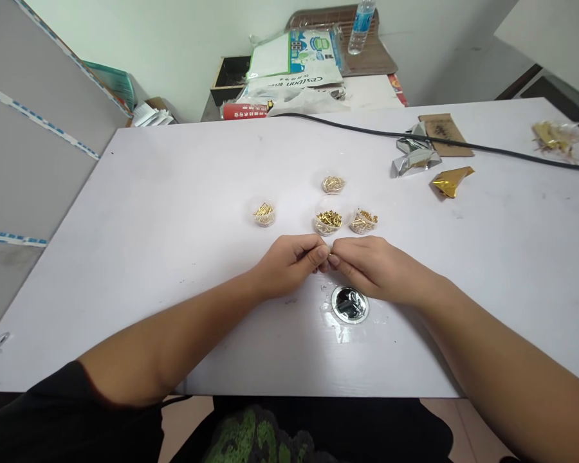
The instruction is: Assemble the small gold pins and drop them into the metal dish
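My left hand (294, 263) and my right hand (371, 263) meet fingertip to fingertip above the white table. Both are closed in a pinch; a tiny gold-coloured glint shows between them, too small to name. Just beyond the fingers stand small clear cups of gold-coloured metal pins: a middle cup (329, 222), a right cup (364, 222) and, farther back, another cup (333, 184). Off to the left is one more cup (264, 213) with longer-looking pins. Below my right hand a round dark disc (350, 304) with a silver rim lies taped to the table.
A black cable (357, 128) crosses the back of the white table (174, 193). Silver foil packets (416, 162), a gold foil packet (452, 182), brown cardboard (445, 135) and a clear bag (557, 138) lie at the right. Behind stand a water bottle (361, 27) and printed packaging (294, 54).
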{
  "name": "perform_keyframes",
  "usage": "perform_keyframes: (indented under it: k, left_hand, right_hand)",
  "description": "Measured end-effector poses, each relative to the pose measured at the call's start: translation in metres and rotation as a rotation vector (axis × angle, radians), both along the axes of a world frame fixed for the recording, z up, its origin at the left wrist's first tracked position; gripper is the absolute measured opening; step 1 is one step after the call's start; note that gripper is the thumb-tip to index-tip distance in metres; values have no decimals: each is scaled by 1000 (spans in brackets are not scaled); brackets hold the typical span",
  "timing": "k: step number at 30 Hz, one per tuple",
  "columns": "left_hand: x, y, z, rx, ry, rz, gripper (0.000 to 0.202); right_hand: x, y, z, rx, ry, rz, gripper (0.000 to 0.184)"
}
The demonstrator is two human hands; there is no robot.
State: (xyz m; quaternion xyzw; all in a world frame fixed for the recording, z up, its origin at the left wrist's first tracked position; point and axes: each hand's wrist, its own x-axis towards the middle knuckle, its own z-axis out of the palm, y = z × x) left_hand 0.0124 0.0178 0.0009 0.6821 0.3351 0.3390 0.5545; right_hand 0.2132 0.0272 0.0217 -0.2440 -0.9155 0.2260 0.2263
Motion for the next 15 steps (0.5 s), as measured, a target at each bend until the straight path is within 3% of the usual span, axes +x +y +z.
perform_keyframes:
  k: [6,15]
  left_hand:
    - [0,-1,0,17,-29,-28,38]
    - [0,3,-2,-108,-150,-30,39]
  right_hand:
    - [0,1,0,-28,1,-6,25]
    - [0,2,-1,33,83,-23,26]
